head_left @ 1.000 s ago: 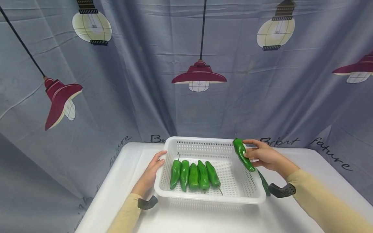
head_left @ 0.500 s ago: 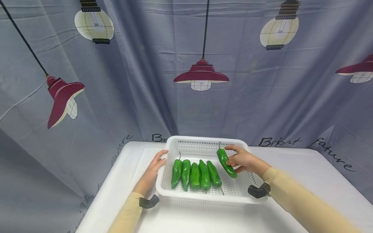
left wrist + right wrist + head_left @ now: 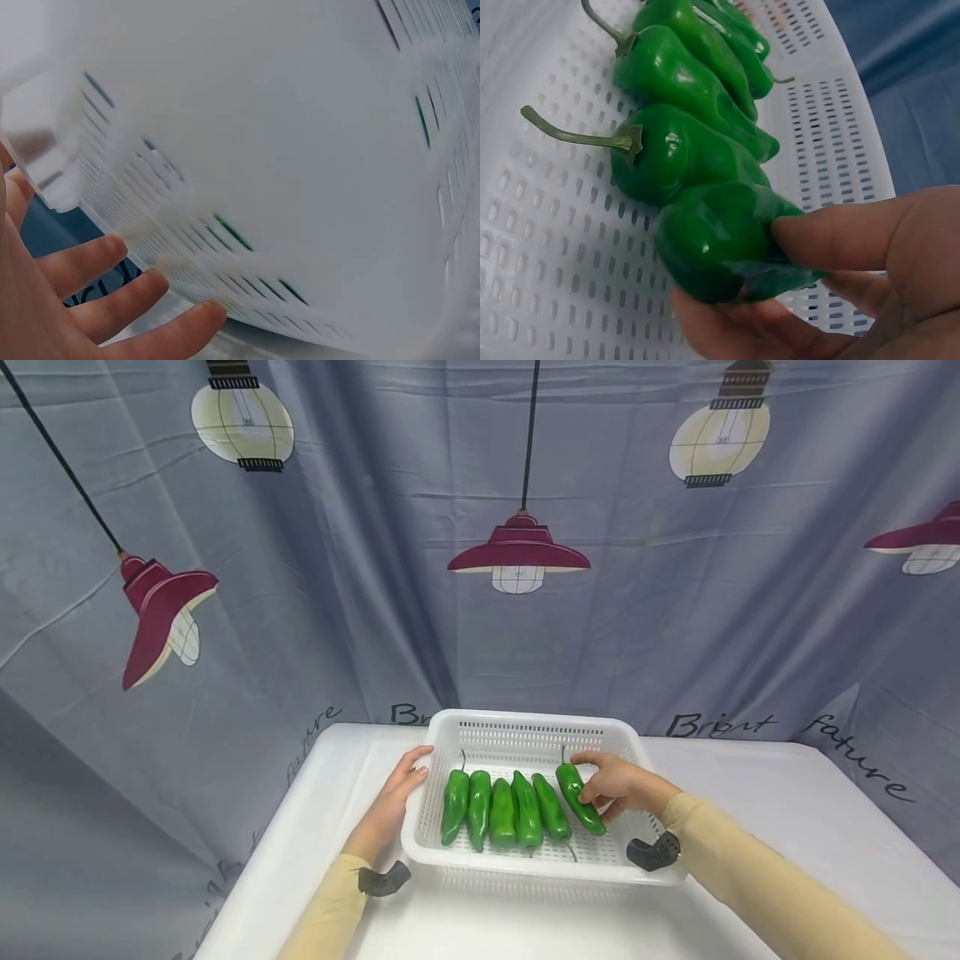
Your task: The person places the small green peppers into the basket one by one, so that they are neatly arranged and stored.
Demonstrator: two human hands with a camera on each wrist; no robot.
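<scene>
In the head view my right hand [image 3: 617,783] pinches a glossy green pepper [image 3: 572,785], low inside the white perforated basket [image 3: 525,871]. Seen from the right wrist, the thumb lies on top of this pepper [image 3: 720,232] and the fingers curl under it. Its blunt end overlaps the neighbouring pepper [image 3: 686,154], which has a long curved stem. My left hand [image 3: 390,797] rests against the basket's left side near the far corner. The left wrist view has its fairly straight, spread fingers [image 3: 161,330] at the slotted outer wall [image 3: 202,232].
Several more green peppers [image 3: 500,814] lie side by side across the basket's left and middle floor. Under the basket is a white-covered table [image 3: 480,927]. A blue-grey curtain [image 3: 637,635] printed with lamps hangs right behind the table. Dark straps [image 3: 384,879] sit at both wrists.
My right hand has carried the pepper left from over the basket's right rim, then down beside the row of peppers. The left hand keeps its place at the basket.
</scene>
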